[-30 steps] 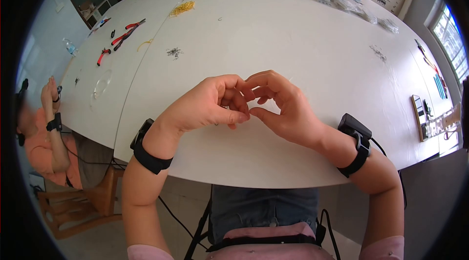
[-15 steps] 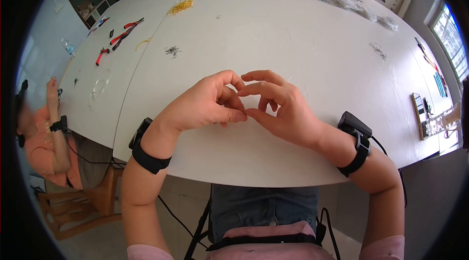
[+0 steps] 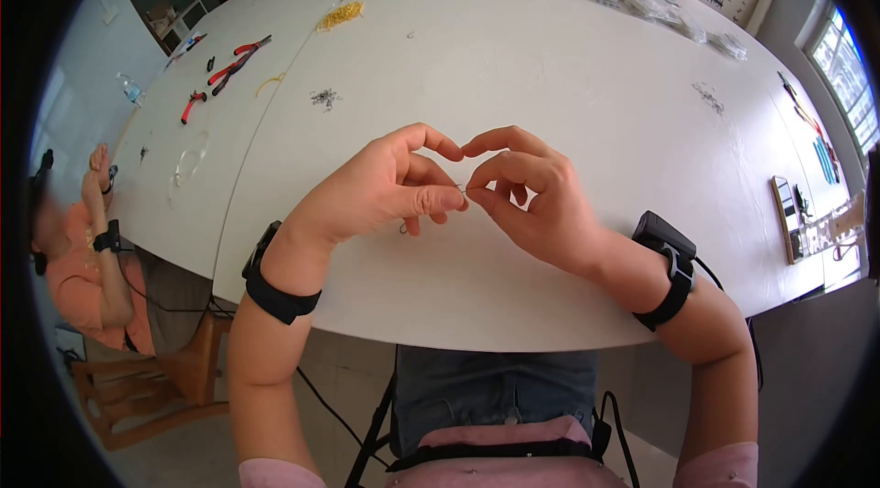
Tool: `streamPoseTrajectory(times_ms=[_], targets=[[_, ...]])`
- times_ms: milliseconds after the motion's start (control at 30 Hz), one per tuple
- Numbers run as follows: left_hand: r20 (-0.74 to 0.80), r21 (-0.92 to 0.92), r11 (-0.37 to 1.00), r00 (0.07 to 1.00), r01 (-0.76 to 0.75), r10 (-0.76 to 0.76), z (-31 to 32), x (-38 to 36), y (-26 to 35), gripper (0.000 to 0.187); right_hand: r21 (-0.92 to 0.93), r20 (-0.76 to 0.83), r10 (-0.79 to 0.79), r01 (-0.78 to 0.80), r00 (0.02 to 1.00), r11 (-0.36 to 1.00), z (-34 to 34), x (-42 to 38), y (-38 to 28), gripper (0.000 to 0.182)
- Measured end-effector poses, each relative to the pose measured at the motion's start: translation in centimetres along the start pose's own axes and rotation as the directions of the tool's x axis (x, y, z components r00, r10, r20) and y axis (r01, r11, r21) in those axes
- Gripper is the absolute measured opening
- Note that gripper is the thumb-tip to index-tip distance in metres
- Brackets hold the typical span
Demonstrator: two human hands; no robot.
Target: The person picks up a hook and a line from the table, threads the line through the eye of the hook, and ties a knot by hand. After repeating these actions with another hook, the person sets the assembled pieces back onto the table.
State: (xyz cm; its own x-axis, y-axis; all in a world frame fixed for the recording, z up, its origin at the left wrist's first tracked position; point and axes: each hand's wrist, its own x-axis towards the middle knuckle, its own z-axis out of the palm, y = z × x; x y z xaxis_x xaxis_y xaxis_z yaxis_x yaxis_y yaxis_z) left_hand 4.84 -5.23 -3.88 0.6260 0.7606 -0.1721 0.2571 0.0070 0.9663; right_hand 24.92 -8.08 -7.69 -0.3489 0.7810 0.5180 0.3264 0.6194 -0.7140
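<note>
My left hand point(image 3: 412, 184) and my right hand point(image 3: 532, 199) meet above the near part of the white table point(image 3: 513, 305). Thumb and index finger of each are closed in a pinch, with the fingertips almost touching. Between them shows a tiny thin wire piece point(image 3: 462, 188), too small to make out its exact kind. Below the fingers of my left hand a small dark wire loop point(image 3: 403, 229) peeks out. Beyond my left hand lies a loose pile of small dark wire pieces point(image 3: 324, 100).
Red-handled pliers point(image 3: 240, 65) and a smaller red-handled tool point(image 3: 193, 107) lie at the left. Yellow pieces point(image 3: 341, 16) are heaped farther back. Clear packets point(image 3: 642, 4) line the far right; a phone point(image 3: 786, 218) rests at the right edge. A person point(image 3: 87, 259) sits at the left.
My fingertips have shifted slightly up and apart, so the wire piece shows between them. The dark loop now shows under my left hand. The person at the left has brought their hands together.
</note>
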Motion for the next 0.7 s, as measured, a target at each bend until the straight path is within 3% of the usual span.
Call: streamPoseTrajectory(times_ms=[67,133,167,200,300,400,467,600,700], targets=[[-0.074,-0.035,0.998,0.996,-0.049,0.047,-0.4,0.1,-0.3,0.032,0.009,-0.023,0.073,-0.073,0.997,0.997,-0.4,0.1,0.1,0.003],[-0.349,0.278,0.958,0.922,-0.071,0.170,-1.0,0.4,-0.8,0.027,0.248,0.004,0.309,-0.300,0.951,0.921,-0.6,0.2,0.2,0.003],[-0.400,0.444,0.890,0.867,-0.101,0.298,-1.2,0.8,-1.6,0.020,0.249,-0.016,0.273,-0.260,0.962,0.933,-0.7,0.2,0.0,0.005],[-0.403,0.444,0.891,0.866,-0.099,0.297,-1.4,0.9,-1.9,0.020,0.250,-0.013,0.271,-0.259,0.962,0.933,-0.7,0.2,0.2,0.005],[-0.340,0.556,0.830,0.922,0.036,0.188,-1.2,0.8,-1.9,0.015,0.302,-0.027,0.266,-0.246,0.963,0.921,-0.6,0.2,0.4,0.006],[-0.219,0.530,0.846,0.954,-0.058,0.203,-0.2,0.9,-1.7,0.012,0.267,0.012,0.295,-0.288,0.955,0.920,-0.7,0.2,-0.1,0.006],[-0.115,0.599,0.782,0.948,-0.172,0.297,0.1,1.1,-2.3,0.015,0.335,0.042,0.322,-0.317,0.946,0.887,-0.9,0.3,-0.2,0.008],[-0.054,0.619,0.779,0.983,-0.106,0.177,0.1,1.2,-2.0,0.011,0.381,0.064,0.387,-0.381,0.920,0.842,-1.9,0.9,-0.4,0.010],[0.010,0.618,0.777,0.989,-0.121,0.146,0.3,0.9,-1.7,0.008,0.556,0.048,0.417,-0.371,0.908,0.744,-2.7,1.4,0.1,0.013]])
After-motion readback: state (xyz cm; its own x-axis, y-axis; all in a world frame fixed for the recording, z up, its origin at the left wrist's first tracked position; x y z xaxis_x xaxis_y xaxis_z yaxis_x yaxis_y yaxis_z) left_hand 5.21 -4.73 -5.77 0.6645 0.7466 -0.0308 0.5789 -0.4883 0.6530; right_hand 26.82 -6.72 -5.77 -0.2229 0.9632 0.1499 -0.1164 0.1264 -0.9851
